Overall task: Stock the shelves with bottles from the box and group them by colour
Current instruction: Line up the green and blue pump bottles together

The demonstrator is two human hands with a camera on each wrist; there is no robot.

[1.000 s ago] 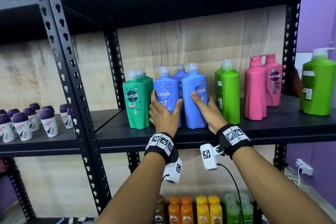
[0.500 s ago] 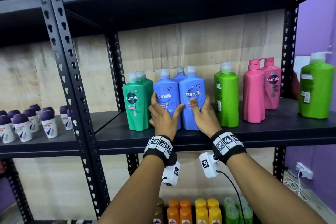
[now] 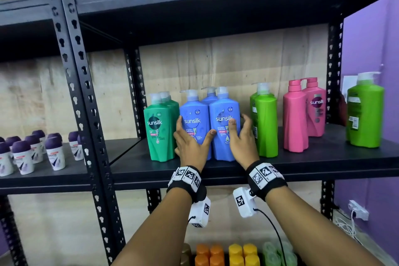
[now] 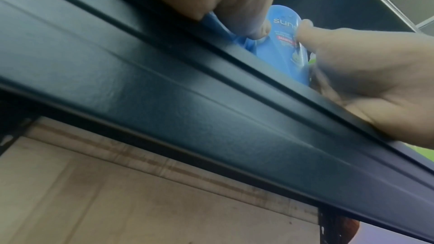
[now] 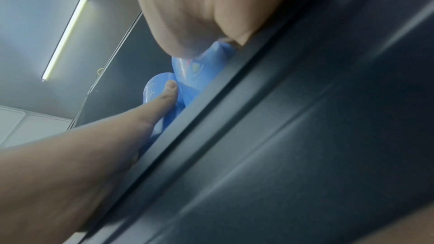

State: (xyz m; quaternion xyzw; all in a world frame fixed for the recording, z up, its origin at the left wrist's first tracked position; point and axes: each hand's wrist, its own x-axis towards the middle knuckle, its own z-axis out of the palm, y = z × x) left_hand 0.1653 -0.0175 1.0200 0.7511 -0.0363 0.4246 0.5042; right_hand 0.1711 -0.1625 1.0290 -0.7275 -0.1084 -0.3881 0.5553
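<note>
Three blue bottles, two dark green bottles, three light green bottles, two pink bottles, two hands.

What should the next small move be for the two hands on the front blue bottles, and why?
Probably let go and draw both hands back. The left hand grips the left blue bottle and the right hand grips the right blue bottle; both stand upright, side by side, labels forward, between the dark green bottles and the light green bottles.
</note>
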